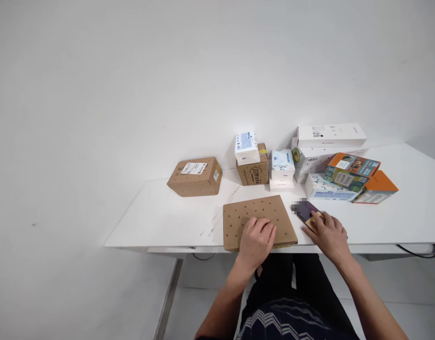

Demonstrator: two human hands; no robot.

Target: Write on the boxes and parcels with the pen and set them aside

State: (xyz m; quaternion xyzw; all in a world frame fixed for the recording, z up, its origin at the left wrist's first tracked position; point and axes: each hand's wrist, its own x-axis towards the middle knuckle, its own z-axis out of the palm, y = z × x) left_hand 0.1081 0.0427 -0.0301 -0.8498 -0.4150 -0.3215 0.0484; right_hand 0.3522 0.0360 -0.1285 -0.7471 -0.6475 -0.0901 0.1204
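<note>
Brown cardboard lies under my left hand [256, 238], its fingers curled close together; I can't tell whether they pinch anything. This dotted box [255, 208] sits right at the front edge of the bench [175, 226], its near side slightly over. A downward press or a tug towards me could tip it onto my lap. My right hand [330, 236] is narrowed around the near end of a dark phone [305, 210], just beside the box; a loose pinch could let it slip, and a sideways shove of the cardboard could knock it.

Farther back, a colourful carton [366, 165] leans tilted over a tissue pack [314, 186] and an orange carton [382, 182], so a bump might slide it off. The bench is smooth and white, with dark scuffs; pale floor [203, 274] shows below, and a plain whitish wall [132, 71] rises behind.
</note>
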